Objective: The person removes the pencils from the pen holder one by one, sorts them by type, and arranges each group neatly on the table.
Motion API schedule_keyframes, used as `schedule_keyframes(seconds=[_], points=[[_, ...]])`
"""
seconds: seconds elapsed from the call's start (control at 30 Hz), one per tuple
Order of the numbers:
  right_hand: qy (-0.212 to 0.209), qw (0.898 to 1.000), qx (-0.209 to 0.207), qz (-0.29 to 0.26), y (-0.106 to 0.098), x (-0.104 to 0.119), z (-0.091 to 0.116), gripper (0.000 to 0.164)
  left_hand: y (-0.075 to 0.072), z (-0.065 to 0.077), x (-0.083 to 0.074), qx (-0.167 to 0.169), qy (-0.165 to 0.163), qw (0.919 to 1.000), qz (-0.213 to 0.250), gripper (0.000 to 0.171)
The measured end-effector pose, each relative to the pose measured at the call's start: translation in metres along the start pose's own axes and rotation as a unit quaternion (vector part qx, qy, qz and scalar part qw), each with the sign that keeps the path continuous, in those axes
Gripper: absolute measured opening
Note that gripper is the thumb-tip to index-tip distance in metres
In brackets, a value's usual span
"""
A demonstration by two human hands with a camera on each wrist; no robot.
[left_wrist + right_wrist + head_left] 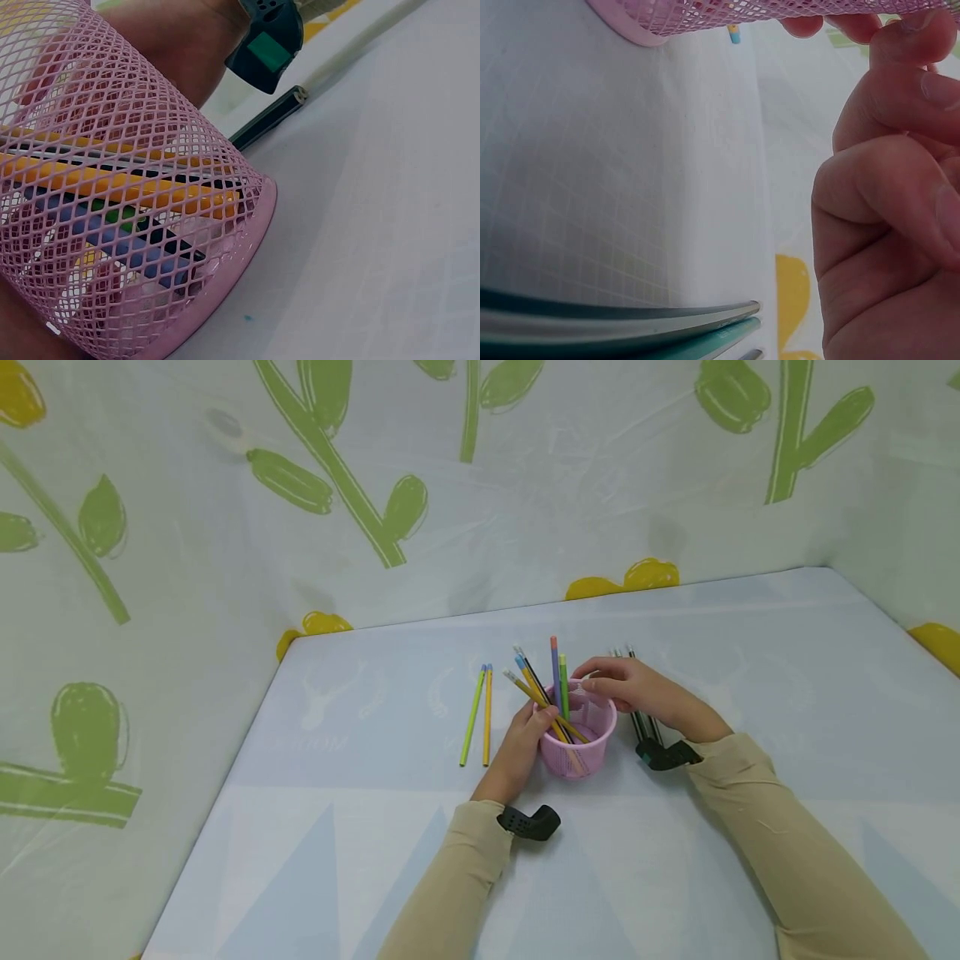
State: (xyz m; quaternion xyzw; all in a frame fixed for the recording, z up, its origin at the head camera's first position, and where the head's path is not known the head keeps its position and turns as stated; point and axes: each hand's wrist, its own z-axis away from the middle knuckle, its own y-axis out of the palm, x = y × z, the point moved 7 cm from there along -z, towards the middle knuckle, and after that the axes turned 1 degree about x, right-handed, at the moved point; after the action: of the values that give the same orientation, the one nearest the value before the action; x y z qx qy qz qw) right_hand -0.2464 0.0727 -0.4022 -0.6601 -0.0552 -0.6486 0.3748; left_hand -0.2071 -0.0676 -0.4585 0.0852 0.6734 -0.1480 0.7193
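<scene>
A pink mesh pencil cup [573, 764] is between the two hands. My left hand [516, 752] grips its left side, the thumb at the rim. My right hand [637, 689] holds the rim at the far right with bent fingers; in the right wrist view its fingertips [922, 37] are right at the mesh. Inside the cup lean a purple pencil [555, 664], a green pencil [564, 681] and several yellow and dark ones; their lower ends, such as a yellow pencil [112, 184], show through the mesh in the left wrist view.
Left of the cup, a green pencil [472, 714] and a yellow pencil [487, 714] lie side by side on the table [360, 735]. Several dark pencils [638, 725] lie to the right, partly hidden under my right wrist. A patterned wall covering [510, 527] rises behind the table.
</scene>
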Motion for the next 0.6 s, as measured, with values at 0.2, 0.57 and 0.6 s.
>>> schedule_keyframes(seconds=[0.2,0.57,0.6], points=[[0.005,1.000,-0.004,0.006,0.000,-0.005,-0.002,0.029,0.000,0.002,0.001,-0.005,-0.015,0.9999,0.000,0.068],[0.002,1.000,-0.006,-0.004,-0.002,-0.017,-0.006,0.032,0.000,0.001,0.000,-0.004,-0.015,0.9999,0.000,0.069],[0.001,1.000,-0.005,-0.006,-0.002,-0.016,-0.006,0.032,0.000,0.001,0.000,-0.005,-0.016,0.9999,-0.001,0.070]])
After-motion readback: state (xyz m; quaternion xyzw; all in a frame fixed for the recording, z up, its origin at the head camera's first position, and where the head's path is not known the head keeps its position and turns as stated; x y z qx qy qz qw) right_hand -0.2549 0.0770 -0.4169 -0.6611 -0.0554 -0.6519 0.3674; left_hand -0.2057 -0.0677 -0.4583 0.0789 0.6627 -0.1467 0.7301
